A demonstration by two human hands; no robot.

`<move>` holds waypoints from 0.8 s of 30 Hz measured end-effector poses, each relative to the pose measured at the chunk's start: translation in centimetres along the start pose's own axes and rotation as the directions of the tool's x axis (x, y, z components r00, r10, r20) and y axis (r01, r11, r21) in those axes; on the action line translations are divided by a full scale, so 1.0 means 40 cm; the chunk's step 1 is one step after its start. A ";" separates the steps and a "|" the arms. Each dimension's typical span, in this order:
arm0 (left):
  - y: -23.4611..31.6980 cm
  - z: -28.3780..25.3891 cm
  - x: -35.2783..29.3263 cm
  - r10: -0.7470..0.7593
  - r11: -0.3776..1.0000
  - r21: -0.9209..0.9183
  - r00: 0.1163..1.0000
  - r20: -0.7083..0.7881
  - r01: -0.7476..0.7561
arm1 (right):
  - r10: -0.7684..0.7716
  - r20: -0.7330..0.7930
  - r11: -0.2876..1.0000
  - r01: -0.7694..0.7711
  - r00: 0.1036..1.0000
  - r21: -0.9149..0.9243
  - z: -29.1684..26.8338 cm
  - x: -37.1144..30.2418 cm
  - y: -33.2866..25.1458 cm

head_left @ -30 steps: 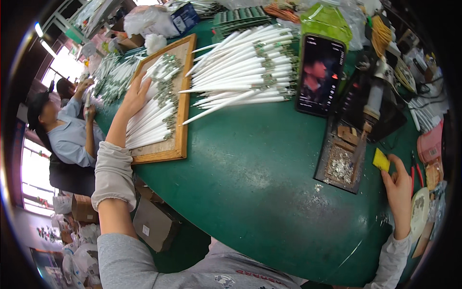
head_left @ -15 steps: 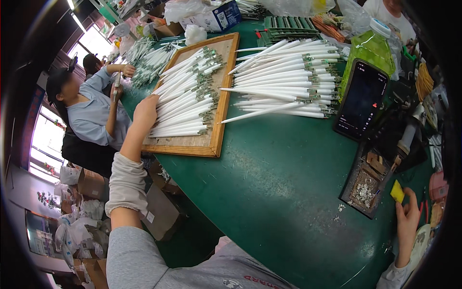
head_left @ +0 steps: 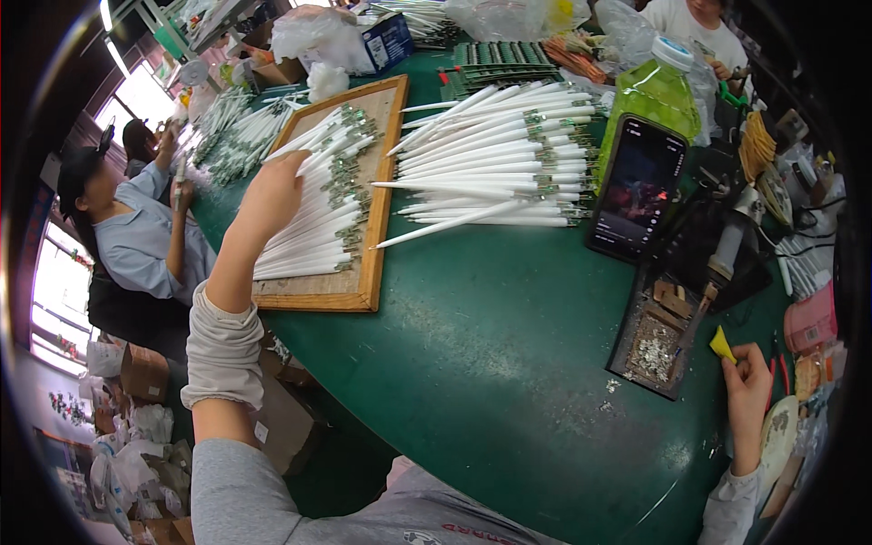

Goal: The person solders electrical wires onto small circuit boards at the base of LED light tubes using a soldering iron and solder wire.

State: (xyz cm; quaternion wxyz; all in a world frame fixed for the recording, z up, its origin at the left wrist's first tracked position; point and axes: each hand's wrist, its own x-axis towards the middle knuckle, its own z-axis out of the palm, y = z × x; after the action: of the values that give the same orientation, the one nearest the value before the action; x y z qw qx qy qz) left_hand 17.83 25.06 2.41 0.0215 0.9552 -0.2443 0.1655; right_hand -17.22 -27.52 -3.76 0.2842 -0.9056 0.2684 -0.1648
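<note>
My left hand (head_left: 275, 189) reaches over a wooden-framed tray (head_left: 392, 136). Its fingers are bent and closed at a white tapered tube (head_left: 313, 213) in the heap there; the fingertips are partly hidden. Small green circuit parts sit on the tubes' right ends. Between the fingertips of my right hand (head_left: 748, 386) is a yellow sponge piece (head_left: 721, 344), pinched at its lower end just above the table at the right. Close by it stand a soldering iron (head_left: 724, 252) and its dark holder (head_left: 622, 350), whose tray has silvery solder scraps in it.
A second pile of white tubes (head_left: 481, 163) lies right of the tray. Beyond are green circuit boards (head_left: 504, 62), a lit phone (head_left: 639, 186) leaning on a green bottle (head_left: 656, 95), and plastic bags. A co-worker (head_left: 136, 218) sits at the left; another person (head_left: 704, 36) is at the far right.
My left hand has moved farther over the tubes in the tray. The yellow sponge piece is now tilted and looks folded in my right hand. The whole view has shifted, moving the table contents left.
</note>
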 end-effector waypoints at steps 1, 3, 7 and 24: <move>0.052 -0.007 0.012 0.041 0.996 -0.085 0.999 0.017 -0.039 | 0.009 -0.010 1.000 -0.009 1.000 -0.012 -0.001 -0.002 -0.003; 0.168 -0.015 0.029 0.145 0.964 -0.236 0.987 0.068 -0.125 | 0.000 -0.020 1.000 -0.001 1.000 -0.023 -0.022 -0.015 -0.017; 0.321 0.015 0.076 0.363 0.883 -0.338 0.930 0.055 -0.325 | -0.124 -0.122 0.992 0.121 0.985 -0.038 -0.051 -0.068 -0.105; 0.575 0.115 0.087 0.630 0.720 -0.146 0.727 -0.273 -0.678 | -0.811 -0.014 0.559 0.766 0.585 -0.318 0.023 -0.079 -0.326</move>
State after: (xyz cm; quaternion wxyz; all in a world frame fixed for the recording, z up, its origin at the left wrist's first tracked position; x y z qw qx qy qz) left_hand 11.23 2.66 -1.73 0.0993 0.7744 -0.5814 0.2289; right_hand -14.21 -16.23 2.93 0.0278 -0.9432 -0.1244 -0.3067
